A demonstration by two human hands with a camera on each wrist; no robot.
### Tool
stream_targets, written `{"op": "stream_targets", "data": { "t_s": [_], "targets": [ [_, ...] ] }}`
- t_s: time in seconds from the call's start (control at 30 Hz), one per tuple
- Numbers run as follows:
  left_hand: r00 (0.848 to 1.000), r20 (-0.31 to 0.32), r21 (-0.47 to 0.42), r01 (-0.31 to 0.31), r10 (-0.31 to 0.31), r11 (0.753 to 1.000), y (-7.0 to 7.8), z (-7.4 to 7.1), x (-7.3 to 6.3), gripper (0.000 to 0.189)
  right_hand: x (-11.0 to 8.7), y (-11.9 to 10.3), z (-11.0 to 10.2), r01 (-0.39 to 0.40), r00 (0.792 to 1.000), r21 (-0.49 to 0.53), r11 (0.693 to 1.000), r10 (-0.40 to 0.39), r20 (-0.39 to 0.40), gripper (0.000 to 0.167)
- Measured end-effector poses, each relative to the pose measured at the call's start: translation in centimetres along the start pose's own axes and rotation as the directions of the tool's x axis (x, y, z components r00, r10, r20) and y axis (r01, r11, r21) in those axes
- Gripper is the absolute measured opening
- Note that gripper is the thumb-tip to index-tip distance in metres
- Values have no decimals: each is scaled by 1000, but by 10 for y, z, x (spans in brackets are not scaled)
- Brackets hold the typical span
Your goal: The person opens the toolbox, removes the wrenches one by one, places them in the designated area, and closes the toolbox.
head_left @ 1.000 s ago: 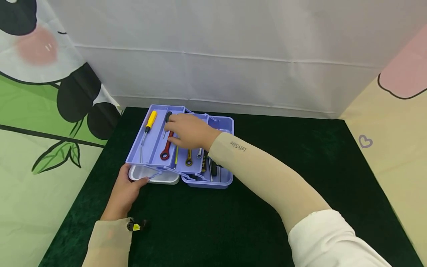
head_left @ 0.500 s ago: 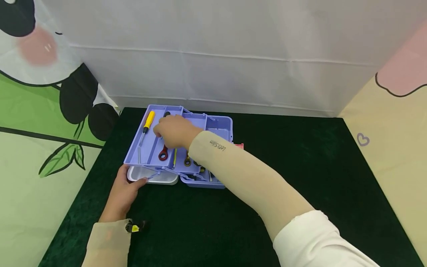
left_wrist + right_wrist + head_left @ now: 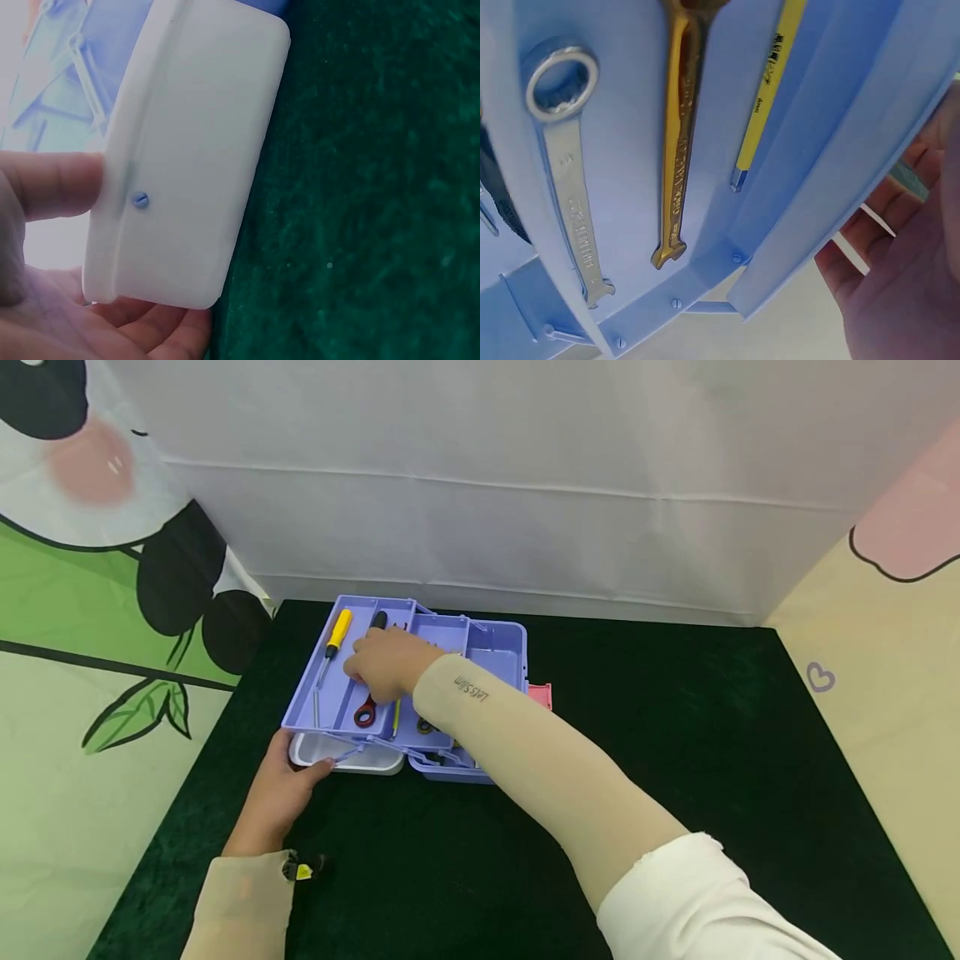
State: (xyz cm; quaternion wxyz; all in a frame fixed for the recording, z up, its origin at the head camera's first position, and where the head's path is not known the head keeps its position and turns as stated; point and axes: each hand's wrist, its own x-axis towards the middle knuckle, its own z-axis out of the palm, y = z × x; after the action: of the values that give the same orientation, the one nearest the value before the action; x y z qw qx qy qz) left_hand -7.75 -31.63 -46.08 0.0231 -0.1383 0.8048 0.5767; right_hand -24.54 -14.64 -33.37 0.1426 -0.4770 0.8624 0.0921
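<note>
A lavender toolbox [image 3: 504, 639] stands unfolded, its trays spread to the left. My left hand [image 3: 273, 797] holds the corner of its white lid [image 3: 202, 150], thumb on the rim and fingers underneath. My right hand [image 3: 390, 662] is over the upper left tray [image 3: 303, 706], fingers bent around the middle of a red ratchet wrench [image 3: 365, 716]. The wrench's ring end shows below the hand; the fingertips are hidden. Beside it lie a yellow-handled screwdriver [image 3: 340, 631] and a black-handled tool [image 3: 379, 620].
The middle tray holds a gold wrench [image 3: 679, 135], a silver combination wrench [image 3: 574, 195] and a slim yellow stick [image 3: 761, 105]. A red piece [image 3: 540, 696] shows at the box's right side. Dark green cloth [image 3: 675, 718] covers the table; a white curtain hangs behind.
My right hand has moved left and down onto the red ratchet wrench, whose ring end has shifted slightly left and toward me. My left hand keeps its hold on the lid.
</note>
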Motion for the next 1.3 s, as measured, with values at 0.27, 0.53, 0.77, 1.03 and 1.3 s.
{"op": "stream_targets", "data": {
  "t_s": [0.27,0.53,0.77,1.03,1.3],
  "targets": [
    [1000,16,-1,10,-10,1000,-1,0,0,86,-3,4,0,31,999,69,997,-31,-7,7],
    [1000,11,-18,17,-16,1000,-1,-1,-1,86,-2,7,0,79,997,159,984,-76,-21,11],
    [1000,10,-27,11,-10,1000,-3,-3,1,87,0,8,2,88,996,192,977,-82,-38,15],
    [1000,21,-32,10,-9,999,-5,-4,1,87,-1,9,3,98,995,227,969,-87,-56,15],
    [1000,25,-36,5,-4,999,-5,-3,3,86,-3,12,0,120,990,185,975,-105,-90,16]
  ]
}}
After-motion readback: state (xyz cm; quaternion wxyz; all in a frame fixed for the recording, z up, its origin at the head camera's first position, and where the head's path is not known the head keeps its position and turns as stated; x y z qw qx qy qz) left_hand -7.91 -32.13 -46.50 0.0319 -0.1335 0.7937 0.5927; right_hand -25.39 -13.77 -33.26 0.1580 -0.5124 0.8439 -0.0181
